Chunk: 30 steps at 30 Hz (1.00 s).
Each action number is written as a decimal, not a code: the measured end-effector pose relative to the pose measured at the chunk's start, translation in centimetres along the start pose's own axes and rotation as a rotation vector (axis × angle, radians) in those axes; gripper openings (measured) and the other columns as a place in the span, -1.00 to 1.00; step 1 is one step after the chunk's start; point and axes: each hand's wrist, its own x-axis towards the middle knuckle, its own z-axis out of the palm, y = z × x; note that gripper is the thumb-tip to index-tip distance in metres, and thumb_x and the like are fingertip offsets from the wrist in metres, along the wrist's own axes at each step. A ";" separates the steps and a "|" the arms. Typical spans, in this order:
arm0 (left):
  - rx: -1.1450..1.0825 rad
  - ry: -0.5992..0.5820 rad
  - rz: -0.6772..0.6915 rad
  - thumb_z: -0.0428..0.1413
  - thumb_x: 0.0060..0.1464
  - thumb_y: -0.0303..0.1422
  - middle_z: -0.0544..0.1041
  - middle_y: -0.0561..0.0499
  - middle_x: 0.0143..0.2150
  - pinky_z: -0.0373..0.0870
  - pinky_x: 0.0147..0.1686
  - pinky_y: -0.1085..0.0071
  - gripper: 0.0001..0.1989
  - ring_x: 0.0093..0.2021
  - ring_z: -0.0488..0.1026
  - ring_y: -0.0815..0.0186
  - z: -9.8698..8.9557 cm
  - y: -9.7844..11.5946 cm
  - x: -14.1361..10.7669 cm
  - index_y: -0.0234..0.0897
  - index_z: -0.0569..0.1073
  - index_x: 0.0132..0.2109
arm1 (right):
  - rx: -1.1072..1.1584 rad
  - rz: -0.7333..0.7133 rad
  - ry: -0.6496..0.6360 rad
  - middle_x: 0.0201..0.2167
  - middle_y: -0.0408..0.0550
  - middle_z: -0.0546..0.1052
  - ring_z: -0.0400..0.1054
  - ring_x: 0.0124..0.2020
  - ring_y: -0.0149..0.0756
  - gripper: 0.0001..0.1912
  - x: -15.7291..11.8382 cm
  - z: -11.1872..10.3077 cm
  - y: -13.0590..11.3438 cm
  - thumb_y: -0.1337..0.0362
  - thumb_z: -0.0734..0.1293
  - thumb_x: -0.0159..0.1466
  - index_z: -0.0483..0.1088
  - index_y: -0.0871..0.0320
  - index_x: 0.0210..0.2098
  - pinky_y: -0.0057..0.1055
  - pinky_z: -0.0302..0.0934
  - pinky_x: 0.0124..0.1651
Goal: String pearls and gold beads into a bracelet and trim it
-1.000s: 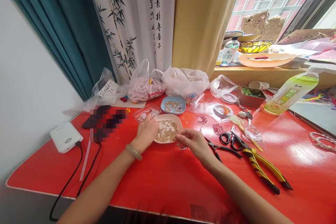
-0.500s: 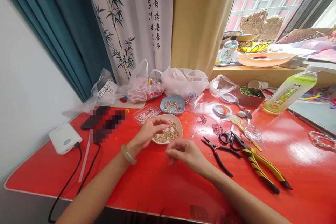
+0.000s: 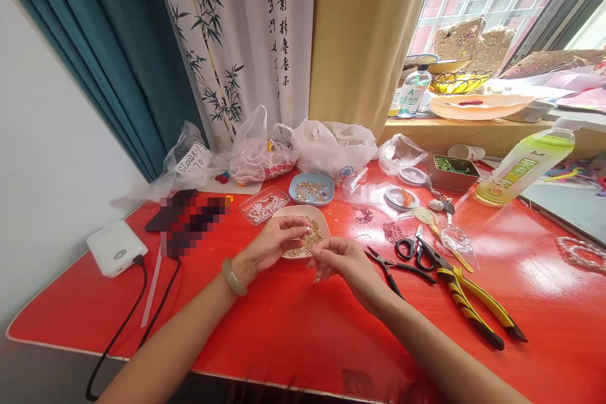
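My left hand [image 3: 277, 241], with a pale bangle [image 3: 234, 276] at its wrist, is over the near left side of a pinkish dish [image 3: 323, 219] of gold beads [image 3: 313, 237]. Its thumb and fingertips are closed together; a small pale spot shows there, and I cannot tell whether it is a bead or a nail. My right hand [image 3: 343, 263] is at the dish's near right edge, its thumb and forefinger pinched close to the left fingertips. Whatever the right pinch holds is too small to make out.
Behind the dish stand a blue dish [image 3: 312, 180] and a clear tray [image 3: 263, 207] of beads. Right of my hands lie thin-nosed pliers [image 3: 386, 262], scissors [image 3: 416, 251] and yellow-black pliers [image 3: 466, 297]. A green drink bottle [image 3: 525, 161] is at the back right, a white box [image 3: 116, 249] at the left.
My right hand has moved up and slightly right, toward the dish. My left hand has shifted slightly right and down, and its fingertips are now close to the right ones.
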 end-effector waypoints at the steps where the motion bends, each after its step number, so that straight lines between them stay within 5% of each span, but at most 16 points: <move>1: -0.007 -0.002 -0.003 0.24 -0.23 -0.44 0.47 0.05 -0.43 0.32 -0.43 0.58 -0.83 -0.45 0.38 0.49 0.0 0.0 0.0 -0.37 0.48 -0.38 | 0.006 0.009 -0.006 -0.60 -0.13 0.48 0.30 -0.66 -0.50 -0.80 0.0 0.0 0.0 0.20 0.34 0.02 0.35 0.23 -0.55 -0.51 0.22 -0.52; 25: 0.061 -0.005 0.048 0.28 -0.34 -0.46 0.45 0.05 -0.49 0.29 -0.43 0.56 -0.81 -0.46 0.36 0.48 -0.5 -0.7 0.4 -0.37 0.47 -0.46 | 0.031 0.081 -0.033 -0.60 -0.13 0.48 0.31 -0.66 -0.51 -0.81 -0.1 0.0 -0.1 0.22 0.34 0.02 0.34 0.24 -0.57 -0.53 0.20 -0.52; 30: 0.183 -0.085 0.071 0.26 -0.30 -0.45 0.47 0.03 -0.44 0.30 -0.34 0.45 -0.62 -0.41 0.40 0.39 -0.2 -0.3 0.1 -0.34 0.43 -0.22 | 0.007 0.044 -0.029 -0.57 -0.12 0.48 0.33 -0.64 -0.48 -0.80 0.1 -0.2 0.2 0.19 0.33 0.03 0.34 0.23 -0.54 -0.49 0.23 -0.49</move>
